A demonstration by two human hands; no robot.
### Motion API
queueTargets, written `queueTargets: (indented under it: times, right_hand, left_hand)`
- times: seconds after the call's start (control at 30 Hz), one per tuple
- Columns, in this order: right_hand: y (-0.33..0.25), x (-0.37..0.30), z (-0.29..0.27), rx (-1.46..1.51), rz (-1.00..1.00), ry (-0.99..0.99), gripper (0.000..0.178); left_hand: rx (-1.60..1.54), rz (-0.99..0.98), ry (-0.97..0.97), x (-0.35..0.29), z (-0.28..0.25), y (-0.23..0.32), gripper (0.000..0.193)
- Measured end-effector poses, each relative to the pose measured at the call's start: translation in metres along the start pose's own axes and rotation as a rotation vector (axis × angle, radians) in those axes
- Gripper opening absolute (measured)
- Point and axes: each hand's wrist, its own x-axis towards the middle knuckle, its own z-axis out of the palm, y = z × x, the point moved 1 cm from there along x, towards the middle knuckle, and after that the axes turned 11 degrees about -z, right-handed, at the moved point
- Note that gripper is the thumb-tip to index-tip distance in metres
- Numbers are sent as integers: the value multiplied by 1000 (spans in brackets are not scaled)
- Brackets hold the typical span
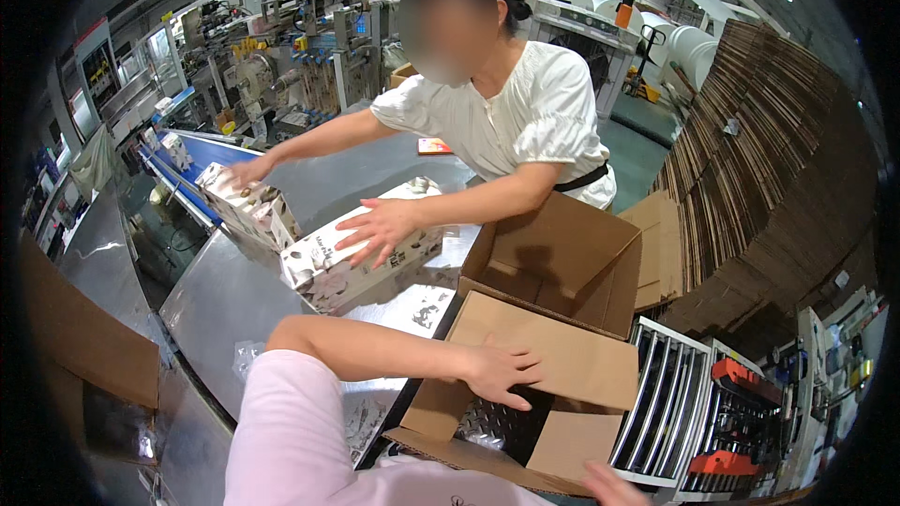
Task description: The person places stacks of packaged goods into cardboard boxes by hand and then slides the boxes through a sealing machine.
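My left hand (502,375) lies across the long flap (553,342) of an open brown cardboard box (431,408) in front of me, fingers spread. My right hand (614,485), cut off by the lower edge, is beside the box's near right corner with its fingers stretched out. Inside the box, a dark patterned surface and some clear plastic (483,433) show; the rest is hidden by the flaps. Across the table, a person in a white blouse has one hand on a white printed carton (375,258) and the other on a similar carton group (248,206).
A second open cardboard box (562,258) stands just beyond mine. A roller conveyor (661,398) lies to the right, with tall stacks of flattened cardboard (750,159) behind. The metal table (211,305) meets a blue conveyor belt (202,152) at the far left. Another cardboard box (94,356) stands left.
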Motion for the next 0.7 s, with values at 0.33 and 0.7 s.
queueTargets:
  times: [0.33,0.7]
  right_hand:
    - [243,32,26,-848,189,202,63]
    - [398,-224,-117,983,676,746,50]
  left_hand:
    - [-422,-236,885,33,-30,-46,43]
    - [-1761,-531,282,83,192,5,63]
